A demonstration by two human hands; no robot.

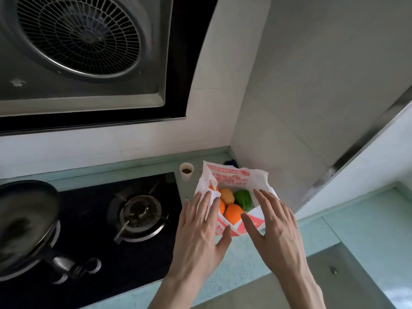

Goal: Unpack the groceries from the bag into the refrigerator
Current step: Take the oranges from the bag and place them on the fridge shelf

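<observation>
A white plastic bag (231, 175) with orange print stands open on the pale green counter (245, 259), in the corner by the wall. Inside lie an orange (233, 213), a yellowish potato (227, 195) and a green pepper (243, 199); a second orange (222, 206) shows partly behind the bag's left edge. My left hand (200, 228) is spread flat, fingers on the bag's left rim. My right hand (274, 224) is spread at the bag's right rim, thumb near the front edge. Neither hand grips anything. The refrigerator is out of view.
A black gas hob (138, 215) lies left of the bag, with a dark pan (26, 219) on its left burner. A small white cup (186, 171) stands behind the hob's right corner. A range hood (84, 52) hangs overhead. A cabinet edge (356, 139) juts in at right.
</observation>
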